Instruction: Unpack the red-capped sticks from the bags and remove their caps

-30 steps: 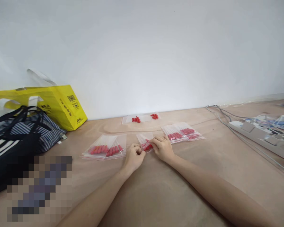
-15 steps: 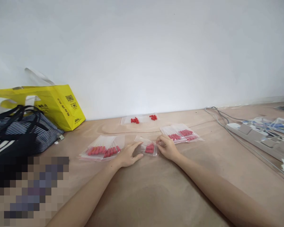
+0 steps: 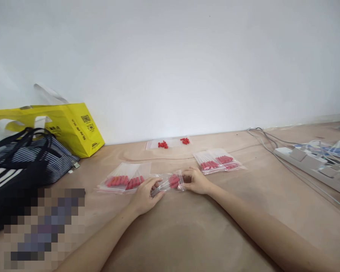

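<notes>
Between my hands is a small clear plastic bag (image 3: 166,183) with red-handled pieces inside, their thin pale shafts pointing left. My left hand (image 3: 147,193) grips the bag's left end between thumb and fingers. At the other end my right hand (image 3: 196,180) pinches the bag's right edge. Close by my left hand lies a stack of similar filled bags (image 3: 121,181), their red handles toward me. Another stack of filled bags (image 3: 217,161) lies beyond my right hand. Farther back, a clear bag (image 3: 174,142) lies flat with two clusters of loose-looking red pieces.
A yellow shopping bag (image 3: 85,132) and a dark striped bag (image 3: 61,158) stand at the left, near a pixelated patch. On the right are a white power strip (image 3: 303,160), grey cables (image 3: 262,141) and some plastic-wrapped items. A white wall rises behind the wooden table (image 3: 181,234).
My left hand has closed on the bag's left end. The bag has shifted left and toward me and now stretches between both hands. The view has turned slightly left.
</notes>
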Demonstrator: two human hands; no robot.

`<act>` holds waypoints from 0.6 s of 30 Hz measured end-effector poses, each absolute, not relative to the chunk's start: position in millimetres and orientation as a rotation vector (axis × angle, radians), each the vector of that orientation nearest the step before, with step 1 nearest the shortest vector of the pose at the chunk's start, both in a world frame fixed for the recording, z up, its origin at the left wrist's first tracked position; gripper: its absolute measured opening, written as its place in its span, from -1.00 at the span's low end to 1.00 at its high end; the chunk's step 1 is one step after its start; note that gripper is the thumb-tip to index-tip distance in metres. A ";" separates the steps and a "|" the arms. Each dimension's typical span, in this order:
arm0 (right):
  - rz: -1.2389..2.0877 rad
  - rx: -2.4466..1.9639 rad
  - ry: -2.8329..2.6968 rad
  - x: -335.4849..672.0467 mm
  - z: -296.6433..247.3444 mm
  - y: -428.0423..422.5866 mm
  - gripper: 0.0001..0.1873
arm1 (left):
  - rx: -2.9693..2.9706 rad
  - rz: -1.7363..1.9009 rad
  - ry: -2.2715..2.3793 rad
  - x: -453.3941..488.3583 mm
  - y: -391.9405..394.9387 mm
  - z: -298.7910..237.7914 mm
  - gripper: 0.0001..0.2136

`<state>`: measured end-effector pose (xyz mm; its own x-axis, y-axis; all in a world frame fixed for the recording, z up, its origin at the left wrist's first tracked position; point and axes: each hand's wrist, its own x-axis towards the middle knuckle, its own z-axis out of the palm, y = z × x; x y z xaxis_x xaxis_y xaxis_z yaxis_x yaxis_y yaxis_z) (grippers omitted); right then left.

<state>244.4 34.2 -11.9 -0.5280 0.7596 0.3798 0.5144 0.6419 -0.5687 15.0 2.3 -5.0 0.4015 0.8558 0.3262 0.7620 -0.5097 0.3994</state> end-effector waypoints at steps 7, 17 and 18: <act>0.585 -1.094 -2.105 235.2 -16.2 31.8 -0.69 | 2.478 0.773 1.450 15.9 0.4 -6.4 -0.75; 0.548 -1.009 -2.212 231.3 -17.7 30.1 -0.76 | 2.483 0.764 1.433 14.6 2.7 -7.1 -0.77; 0.556 -1.014 -2.205 230.7 -17.3 29.7 -0.77 | 2.484 0.766 1.432 14.5 2.8 -7.0 -0.77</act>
